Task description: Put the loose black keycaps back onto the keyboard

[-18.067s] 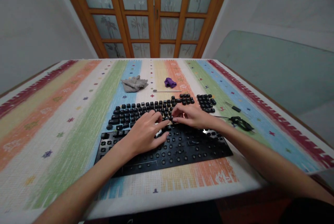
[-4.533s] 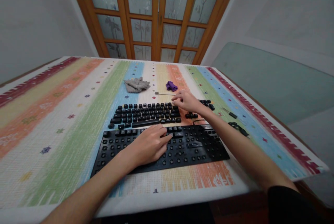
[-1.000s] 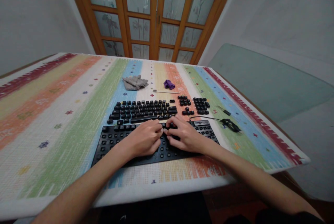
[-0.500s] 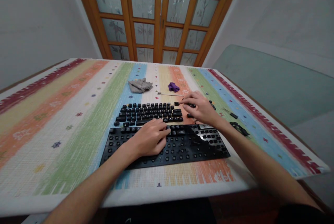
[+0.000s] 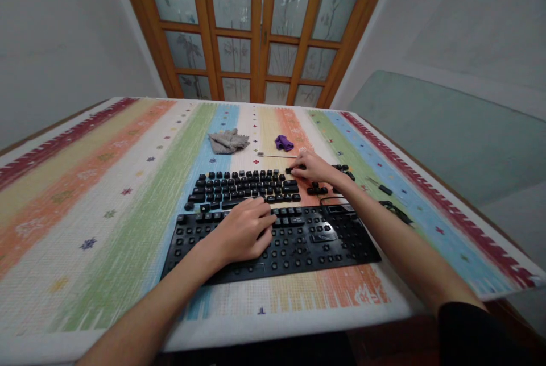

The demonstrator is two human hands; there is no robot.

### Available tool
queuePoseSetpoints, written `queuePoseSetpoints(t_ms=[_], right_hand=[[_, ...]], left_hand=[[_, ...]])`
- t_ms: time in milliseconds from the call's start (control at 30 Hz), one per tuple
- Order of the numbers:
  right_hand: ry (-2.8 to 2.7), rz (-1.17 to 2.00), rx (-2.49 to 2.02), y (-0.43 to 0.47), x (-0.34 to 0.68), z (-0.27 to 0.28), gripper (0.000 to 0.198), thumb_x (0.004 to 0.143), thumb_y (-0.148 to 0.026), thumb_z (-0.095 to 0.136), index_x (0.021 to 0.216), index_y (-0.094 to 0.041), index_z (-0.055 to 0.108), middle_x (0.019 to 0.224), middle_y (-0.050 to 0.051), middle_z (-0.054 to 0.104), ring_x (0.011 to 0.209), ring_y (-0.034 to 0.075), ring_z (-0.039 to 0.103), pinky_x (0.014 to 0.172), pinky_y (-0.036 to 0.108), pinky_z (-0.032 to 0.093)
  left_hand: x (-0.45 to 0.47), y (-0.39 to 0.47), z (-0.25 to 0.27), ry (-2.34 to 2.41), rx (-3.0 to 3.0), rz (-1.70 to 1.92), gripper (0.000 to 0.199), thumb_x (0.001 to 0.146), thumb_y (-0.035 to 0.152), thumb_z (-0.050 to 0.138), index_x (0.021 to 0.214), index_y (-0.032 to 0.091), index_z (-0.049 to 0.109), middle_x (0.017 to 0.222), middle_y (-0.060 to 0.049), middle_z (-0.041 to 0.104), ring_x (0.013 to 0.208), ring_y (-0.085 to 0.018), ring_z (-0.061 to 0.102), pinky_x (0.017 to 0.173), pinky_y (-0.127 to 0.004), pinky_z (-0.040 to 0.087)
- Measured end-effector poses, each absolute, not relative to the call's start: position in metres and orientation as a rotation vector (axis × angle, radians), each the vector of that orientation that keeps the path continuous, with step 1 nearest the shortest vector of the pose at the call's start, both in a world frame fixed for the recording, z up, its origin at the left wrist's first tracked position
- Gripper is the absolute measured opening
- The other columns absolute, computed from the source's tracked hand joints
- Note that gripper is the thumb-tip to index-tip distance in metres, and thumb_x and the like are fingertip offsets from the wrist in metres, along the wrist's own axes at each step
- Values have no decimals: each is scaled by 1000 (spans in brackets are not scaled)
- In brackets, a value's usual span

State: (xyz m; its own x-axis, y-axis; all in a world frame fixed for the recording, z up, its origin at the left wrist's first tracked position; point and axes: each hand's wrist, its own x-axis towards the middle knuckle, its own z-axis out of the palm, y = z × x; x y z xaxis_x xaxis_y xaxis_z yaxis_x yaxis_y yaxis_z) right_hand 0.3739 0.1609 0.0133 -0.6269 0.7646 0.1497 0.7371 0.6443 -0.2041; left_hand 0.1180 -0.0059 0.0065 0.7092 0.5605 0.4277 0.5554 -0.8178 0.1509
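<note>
while the person's left hand rests over the black keyboard, its fingers curl in toward the thumb near the far edge; from where i stand i cannot tell whether anything is pinched there. the right hand reaches beyond the keyboard, with its fingertips at a small black key on the cloth. they seem to meet it, but i can't make out whether they grip it or only touch it.

the keyboard lies flat near the front of the table, most of its spots bare, with some fitted keys along the far row. just past it, the loose keys are laid out in rows, the long space bar in the row nearest the keyboard. a little cluster of keys sits below the right wrist, and the right forearm hides part of what lies behind it.

farther off are a crumpled grey rag, a purple rag and a thin metal stick, one end of it close to the right hand. over to the right, a small black-handled tool lies near a bundled cord. everything sits on a striped tablecloth.
</note>
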Motion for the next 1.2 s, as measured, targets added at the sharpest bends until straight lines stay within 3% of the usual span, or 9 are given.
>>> queuePoseSetpoints(t_ms=[167,367,500,700,933,1200], right_hand=[[-2570,215,-1297,164,373,7,3,75,-20,72,77,-17,73,77,7,70,78,21,60,75,33,46],[-2423,247,-1369,153,374,11,6,76,-16,69,82,-16,66,75,4,68,68,16,58,64,28,42],[-2305,337,-1313,134,379,21,13,78,-17,67,91,-15,66,73,2,67,64,13,59,63,26,44],[-2186,507,-1076,72,388,24,7,77,-18,65,83,-17,68,73,1,68,62,12,62,61,25,50],[-2406,349,-894,4,386,16,13,83,-11,56,89,-17,66,80,4,71,69,14,64,66,26,50],[-2361,327,-838,-10,383,10,9,86,-11,57,88,-17,63,89,6,70,68,13,61,63,25,50]], left_hand=[[116,-2,6,969,2851,834,21,93,21,52,88,14,71,76,-6,60,75,-19,51,71,-34,45],[120,-1,-2,950,2824,853,20,95,28,57,91,14,71,78,-5,61,76,-19,52,72,-34,47],[123,0,-7,967,2846,835,19,95,30,59,91,14,70,79,-5,61,78,-20,52,72,-35,47],[130,1,-8,1021,2892,865,23,96,30,59,80,14,66,77,-5,59,77,-19,51,73,-34,45],[134,1,-7,1050,2863,907,21,94,27,60,78,14,64,76,-5,57,75,-19,50,70,-33,45],[147,-7,-1,930,2737,1032,20,93,33,63,97,13,66,82,-5,61,78,-19,52,69,-31,47]])
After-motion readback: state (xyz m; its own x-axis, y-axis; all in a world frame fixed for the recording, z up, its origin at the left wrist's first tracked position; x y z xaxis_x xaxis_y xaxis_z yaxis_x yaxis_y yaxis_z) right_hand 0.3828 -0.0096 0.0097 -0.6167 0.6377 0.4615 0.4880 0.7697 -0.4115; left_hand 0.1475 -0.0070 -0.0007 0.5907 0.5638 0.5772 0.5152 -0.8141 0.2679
